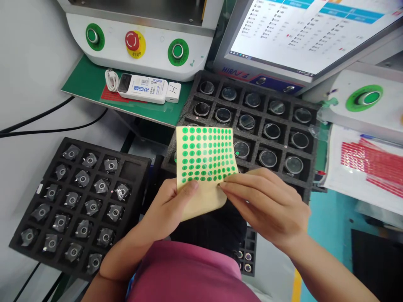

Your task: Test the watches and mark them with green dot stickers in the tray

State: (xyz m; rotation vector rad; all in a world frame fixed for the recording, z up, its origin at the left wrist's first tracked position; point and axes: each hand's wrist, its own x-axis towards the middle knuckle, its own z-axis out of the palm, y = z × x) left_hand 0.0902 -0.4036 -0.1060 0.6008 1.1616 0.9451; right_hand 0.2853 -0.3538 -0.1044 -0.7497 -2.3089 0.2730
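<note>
A cream-coloured sticker sheet (198, 199) with rows of small round green stickers is held up in front of my body. My left hand (171, 205) grips its lower left side, thumb on top. At the sheet's right edge, beside the lowest row of stickers, my right hand (267, 203) has thumb and fingertips pinched together. Whether a single sticker is between those fingertips is hidden. Behind the sheet lies a black foam tray (285, 114) with round, glass-faced parts in its pockets. One round part (242, 149) there carries a green dot.
To the left, another foam tray (129, 171) holds several dark wrapped parts. A white power bank (146, 89) rests on the green ledge below the machine panel's emergency stop button (132, 40). At upper right stands a monitor (283, 33); red sticker strips (371, 165) lie below it.
</note>
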